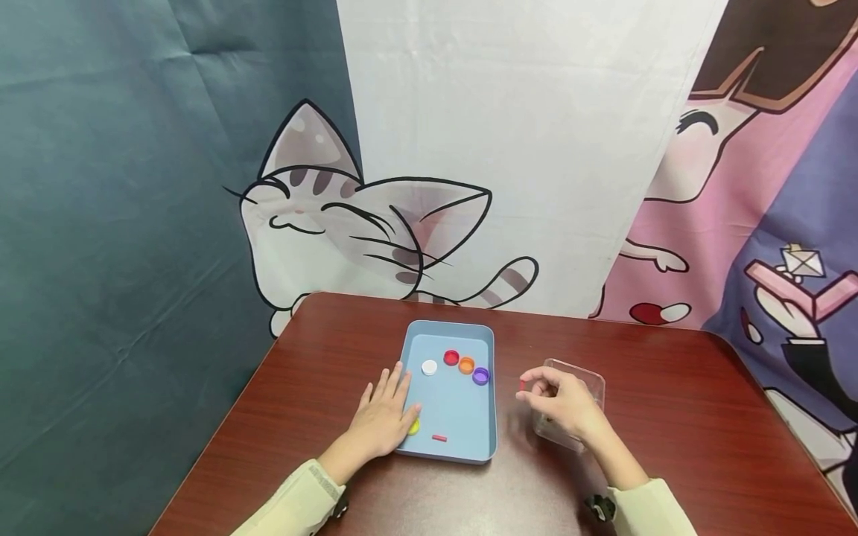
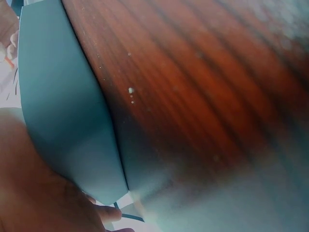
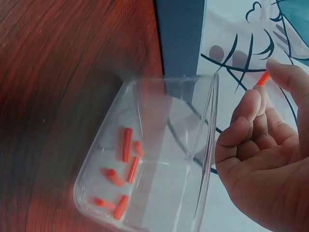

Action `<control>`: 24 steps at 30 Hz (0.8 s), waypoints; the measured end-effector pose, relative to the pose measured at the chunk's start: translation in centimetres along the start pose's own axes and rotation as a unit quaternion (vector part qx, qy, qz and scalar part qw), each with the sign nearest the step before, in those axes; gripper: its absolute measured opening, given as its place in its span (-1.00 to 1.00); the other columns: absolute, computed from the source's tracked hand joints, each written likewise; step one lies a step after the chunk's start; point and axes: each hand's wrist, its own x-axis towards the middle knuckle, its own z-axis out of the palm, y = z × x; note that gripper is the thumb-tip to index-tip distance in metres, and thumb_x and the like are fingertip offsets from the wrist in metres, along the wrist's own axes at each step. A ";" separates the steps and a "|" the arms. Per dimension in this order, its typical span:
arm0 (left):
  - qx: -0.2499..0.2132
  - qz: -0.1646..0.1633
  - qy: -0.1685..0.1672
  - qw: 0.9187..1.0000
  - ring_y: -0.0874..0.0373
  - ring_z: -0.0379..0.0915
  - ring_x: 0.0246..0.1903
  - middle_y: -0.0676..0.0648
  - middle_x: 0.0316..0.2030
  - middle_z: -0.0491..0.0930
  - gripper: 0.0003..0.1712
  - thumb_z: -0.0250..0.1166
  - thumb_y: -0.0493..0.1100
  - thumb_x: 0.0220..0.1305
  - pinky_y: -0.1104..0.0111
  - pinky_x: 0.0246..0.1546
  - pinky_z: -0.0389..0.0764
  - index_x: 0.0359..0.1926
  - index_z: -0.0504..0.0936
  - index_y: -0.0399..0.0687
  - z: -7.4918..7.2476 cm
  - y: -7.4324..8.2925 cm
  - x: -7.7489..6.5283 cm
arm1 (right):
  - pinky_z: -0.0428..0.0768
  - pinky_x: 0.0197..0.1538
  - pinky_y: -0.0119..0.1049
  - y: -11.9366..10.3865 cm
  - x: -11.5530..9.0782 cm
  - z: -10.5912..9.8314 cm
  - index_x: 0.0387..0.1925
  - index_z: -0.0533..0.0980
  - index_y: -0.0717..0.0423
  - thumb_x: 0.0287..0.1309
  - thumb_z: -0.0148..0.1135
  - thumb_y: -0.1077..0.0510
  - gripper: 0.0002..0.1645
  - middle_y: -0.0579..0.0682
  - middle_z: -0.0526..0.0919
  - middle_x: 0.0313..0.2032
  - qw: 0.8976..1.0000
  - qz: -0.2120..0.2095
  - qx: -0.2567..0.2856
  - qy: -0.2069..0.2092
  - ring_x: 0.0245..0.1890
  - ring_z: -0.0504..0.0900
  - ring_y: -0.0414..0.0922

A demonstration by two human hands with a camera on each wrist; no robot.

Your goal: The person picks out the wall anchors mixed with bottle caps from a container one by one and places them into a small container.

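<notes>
A blue tray (image 1: 456, 409) lies on the table, and my left hand (image 1: 382, 413) rests on its left edge with fingers straight. Inside it are round caps: white (image 1: 429, 367), red (image 1: 451, 358), orange (image 1: 466, 365) and purple (image 1: 480, 376). A yellow cap (image 1: 414, 426) is partly hidden by my left thumb. One short red stick (image 1: 439, 438) lies near the tray's front. My right hand (image 1: 563, 402) pinches another small red stick (image 3: 262, 78) between thumb and finger, above a clear plastic box (image 3: 159, 188). Several red sticks (image 3: 127, 145) lie in that box.
The reddish-brown wooden table (image 1: 677, 417) extends around the tray and the box. Behind its far edge hangs a printed cloth (image 1: 536, 149) with a cartoon cat. A dark green cloth (image 1: 134, 223) hangs at the left.
</notes>
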 end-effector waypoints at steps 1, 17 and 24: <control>-0.001 0.000 0.001 1.000 -0.24 -0.15 0.56 -0.19 0.60 -0.09 -0.23 -0.04 0.17 0.56 -0.24 0.45 -0.01 0.57 0.12 -0.17 0.0 0.0 0.0 | 0.49 -0.47 -0.41 0.0 -0.1 -0.1 -0.15 0.65 0.10 0.09 0.53 0.09 -0.68 -0.11 0.55 -0.54 1.000 0.002 0.002 0.000 -0.55 0.50 -0.27; -0.007 -0.001 0.002 1.000 -0.24 -0.15 0.56 -0.18 0.60 -0.09 -0.24 -0.02 0.15 0.56 -0.23 0.45 -0.01 0.57 0.13 -0.17 -0.1 0.0 0.0 | 0.40 -0.66 -0.38 1.0 -0.6 -1.8 -0.12 0.65 0.15 0.06 0.56 0.12 -0.64 -0.04 0.59 -0.53 1.000 0.005 0.024 0.001 -0.61 0.57 -0.10; 0.000 0.001 -0.001 1.000 -0.24 -0.15 0.56 -0.19 0.60 -0.09 -0.22 -0.02 0.18 0.55 -0.24 0.45 0.00 0.57 0.12 -0.16 -0.1 0.0 0.0 | 0.45 -0.71 -0.29 1.6 -1.0 -2.6 -0.09 0.62 0.28 0.08 0.53 0.19 -0.61 0.03 0.59 -0.53 0.998 0.021 0.055 -0.005 -0.67 0.57 -0.05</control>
